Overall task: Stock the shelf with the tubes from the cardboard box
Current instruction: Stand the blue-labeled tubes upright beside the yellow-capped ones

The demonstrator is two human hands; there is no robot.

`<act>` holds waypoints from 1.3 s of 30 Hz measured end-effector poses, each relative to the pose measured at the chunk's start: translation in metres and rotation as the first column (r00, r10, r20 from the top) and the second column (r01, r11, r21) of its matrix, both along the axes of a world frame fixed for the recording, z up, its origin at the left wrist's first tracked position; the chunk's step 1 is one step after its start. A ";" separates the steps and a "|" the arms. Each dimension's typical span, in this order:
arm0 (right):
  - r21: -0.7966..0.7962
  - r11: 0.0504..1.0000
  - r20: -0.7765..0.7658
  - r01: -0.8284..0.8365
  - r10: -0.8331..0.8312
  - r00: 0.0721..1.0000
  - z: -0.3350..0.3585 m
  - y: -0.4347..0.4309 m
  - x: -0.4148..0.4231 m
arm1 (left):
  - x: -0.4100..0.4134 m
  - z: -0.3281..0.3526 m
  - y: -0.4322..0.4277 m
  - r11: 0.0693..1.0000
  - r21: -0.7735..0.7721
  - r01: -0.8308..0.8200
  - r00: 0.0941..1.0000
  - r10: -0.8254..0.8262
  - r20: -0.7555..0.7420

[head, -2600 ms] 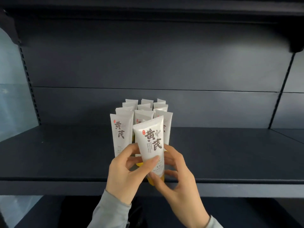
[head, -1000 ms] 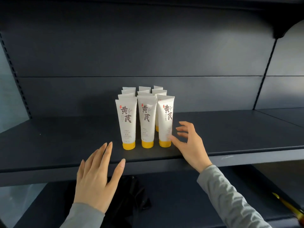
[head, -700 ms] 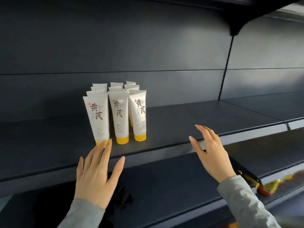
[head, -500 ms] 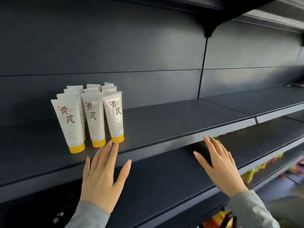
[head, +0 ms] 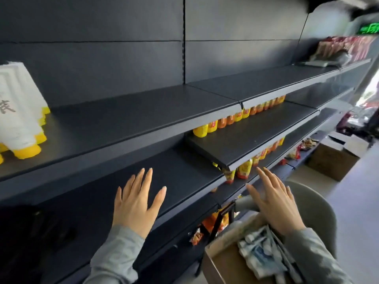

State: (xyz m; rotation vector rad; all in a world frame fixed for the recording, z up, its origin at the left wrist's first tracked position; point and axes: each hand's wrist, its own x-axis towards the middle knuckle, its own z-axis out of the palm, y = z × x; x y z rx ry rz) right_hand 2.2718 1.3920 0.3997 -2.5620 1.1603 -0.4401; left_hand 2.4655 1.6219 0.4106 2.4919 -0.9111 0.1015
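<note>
Both hands are spread wide and hold nothing. The left hand [head: 134, 203] is palm down, fingers straight and fanned, in front of the lower shelf board [head: 184, 179]; whether it touches the board cannot be told. The right hand [head: 274, 199] is just as open and hangs over the cardboard box [head: 223, 263] at the near right, above its far edge and not touching what lies inside. Grey sleeves cover both wrists. In the box lies a loose heap of boxed tubes [head: 259, 253], white and pale blue, blurred, lying flat at mixed angles. On the dark shelf [head: 143, 115] above the left hand, at the far left edge of the view, stands a cluster of stocked tubes [head: 18, 111], white with black lettering, upright on their yellow caps, packed close together and partly cut off by the frame. The board to their right is bare dark metal. Further right, a row of yellow and orange bottles [head: 235, 117] stands at the back of a stepped-out shelf [head: 256, 136], and snack packets [head: 244, 171] stand under its front edge. A grey rounded seat [head: 313, 210] shows behind the right hand. On the floor at the far right sits a second box [head: 332, 162], and red packets [head: 348, 48] lie on the far right end of the upper shelf.
</note>
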 end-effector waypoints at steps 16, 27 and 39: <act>0.306 0.850 -0.323 0.429 -0.331 0.887 -0.162 -0.001 -0.074 | 0.003 -0.118 -0.082 0.946 0.249 0.210 0.964 -0.157 -0.216; 0.467 0.636 -0.417 0.614 -0.453 0.788 -0.264 0.003 -0.046 | 0.016 -0.192 -0.134 0.809 0.423 0.409 0.910 -0.329 -0.252; 0.732 0.321 -0.191 0.601 -0.750 0.633 -0.389 -0.052 -0.048 | -0.008 -0.290 -0.222 0.683 0.409 0.606 0.795 -0.506 -0.333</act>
